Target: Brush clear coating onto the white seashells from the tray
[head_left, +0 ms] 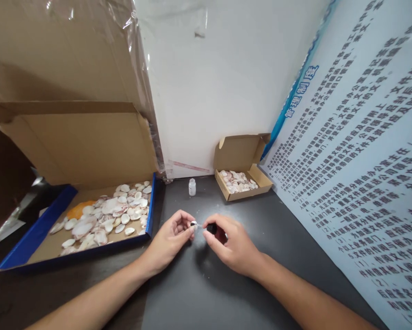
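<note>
Head cam: blk cap (211,228) pinched w/in R grip (235,241).

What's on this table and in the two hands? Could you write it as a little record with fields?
Left hand: pinching a tiny item, too small to identify
Right hand: holding a black cap-like piece with a thin pale stem
Small bottle: upright on the dark tabletop, beyond the hands
Blue-sided box: left, lid open, holding shells
Brown box: smaller, right of the bottle, lid open, holding more shells
</note>
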A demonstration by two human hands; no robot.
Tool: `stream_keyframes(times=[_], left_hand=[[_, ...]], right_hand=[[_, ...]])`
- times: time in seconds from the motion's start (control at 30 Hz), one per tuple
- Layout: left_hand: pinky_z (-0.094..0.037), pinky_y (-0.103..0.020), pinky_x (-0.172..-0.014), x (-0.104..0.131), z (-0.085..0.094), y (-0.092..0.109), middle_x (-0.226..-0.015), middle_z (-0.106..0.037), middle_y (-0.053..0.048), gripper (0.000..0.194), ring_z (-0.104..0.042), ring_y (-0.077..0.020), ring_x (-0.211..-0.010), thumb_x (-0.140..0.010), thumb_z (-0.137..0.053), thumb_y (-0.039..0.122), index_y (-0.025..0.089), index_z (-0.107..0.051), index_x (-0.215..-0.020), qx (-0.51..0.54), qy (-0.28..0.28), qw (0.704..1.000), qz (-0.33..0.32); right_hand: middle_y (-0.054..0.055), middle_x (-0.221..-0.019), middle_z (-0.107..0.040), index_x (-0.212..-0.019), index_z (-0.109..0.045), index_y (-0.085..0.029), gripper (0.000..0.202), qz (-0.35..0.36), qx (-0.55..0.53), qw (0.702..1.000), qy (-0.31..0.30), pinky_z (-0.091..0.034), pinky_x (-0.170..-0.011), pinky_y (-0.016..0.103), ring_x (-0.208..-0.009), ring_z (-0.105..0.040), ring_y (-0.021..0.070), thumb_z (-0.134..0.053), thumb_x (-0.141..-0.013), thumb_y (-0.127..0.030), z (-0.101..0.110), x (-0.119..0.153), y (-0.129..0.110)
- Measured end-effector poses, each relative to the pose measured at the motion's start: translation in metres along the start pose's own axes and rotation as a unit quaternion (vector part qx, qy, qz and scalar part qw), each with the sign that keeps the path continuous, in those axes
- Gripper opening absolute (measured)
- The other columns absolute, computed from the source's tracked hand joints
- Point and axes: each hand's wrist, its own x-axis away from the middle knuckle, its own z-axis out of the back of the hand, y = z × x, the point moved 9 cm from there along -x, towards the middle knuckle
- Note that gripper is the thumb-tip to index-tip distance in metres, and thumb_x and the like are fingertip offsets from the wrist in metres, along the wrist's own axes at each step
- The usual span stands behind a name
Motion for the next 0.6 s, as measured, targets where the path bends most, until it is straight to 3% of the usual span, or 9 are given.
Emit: stream_keyframes(times=[0.1, 0.23, 0.37, 0.5, 0.6], left_hand=[[-0.042, -0.027, -0.070, 0.0003, 0.0000, -0.0015, -0.075, -0.054, 0.002, 0.034, -0.053, -0.0128, -0.071, -0.077, -0.069, 0.045, 0.018, -0.053, -0.090, -0.002, 0.003, 1.000, 0.005], [-0.043, -0.027, -0.072, 0.0007, -0.0030, -0.0030, -0.076, -0.053, 0.003, 0.038, -0.055, -0.0130, -0.072, -0.076, -0.071, 0.045, 0.019, -0.051, -0.095, 0.012, -0.011, 1.000, 0.005], [-0.042, -0.027, -0.072, 0.0006, -0.0043, -0.0038, -0.075, -0.053, 0.003, 0.033, -0.054, -0.0124, -0.072, -0.079, -0.069, 0.045, 0.018, -0.050, -0.087, -0.002, -0.018, 1.000, 0.006], [-0.041, -0.026, -0.069, 0.0004, -0.0050, -0.0024, -0.075, -0.052, 0.003, 0.034, -0.053, -0.0117, -0.071, -0.078, -0.069, 0.045, 0.018, -0.049, -0.087, -0.002, -0.021, 1.000, -0.002], [-0.041, -0.025, -0.070, 0.0002, -0.0050, -0.0031, -0.074, -0.051, 0.004, 0.032, -0.052, -0.0109, -0.071, -0.080, -0.068, 0.043, 0.018, -0.049, -0.086, -0.005, -0.022, 1.000, -0.001]], right_hand=[[-0.002, -0.071, -0.057, -0.090, -0.059, -0.020, 0.006, -0.022, 0.013, 0.999, 0.028, -0.039, -0.056, 0.022, -0.058, -0.050, 0.0118, -0.053, -0.089, -0.023, 0.0042, 0.0004, 0.0046], [-0.001, -0.072, -0.058, -0.094, -0.059, -0.020, 0.009, -0.006, -0.010, 1.000, 0.002, -0.040, -0.057, 0.022, -0.059, -0.051, 0.0120, -0.054, -0.090, -0.026, -0.0013, 0.0011, 0.0011], [-0.002, -0.068, -0.056, -0.090, -0.059, -0.020, 0.007, -0.020, 0.023, 0.999, 0.037, -0.038, -0.056, 0.023, -0.057, -0.049, 0.0118, -0.053, -0.090, -0.024, 0.0055, 0.0018, 0.0023], [-0.002, -0.070, -0.058, -0.092, -0.059, -0.020, 0.008, -0.009, 0.007, 1.000, 0.014, -0.038, -0.057, 0.022, -0.058, -0.051, 0.0115, -0.053, -0.090, -0.025, 0.0019, 0.0006, -0.0001], [-0.002, -0.069, -0.057, -0.090, -0.058, -0.020, 0.007, -0.019, 0.027, 0.999, 0.042, -0.038, -0.057, 0.023, -0.057, -0.049, 0.0117, -0.053, -0.090, -0.024, 0.0076, 0.0001, 0.0013]])
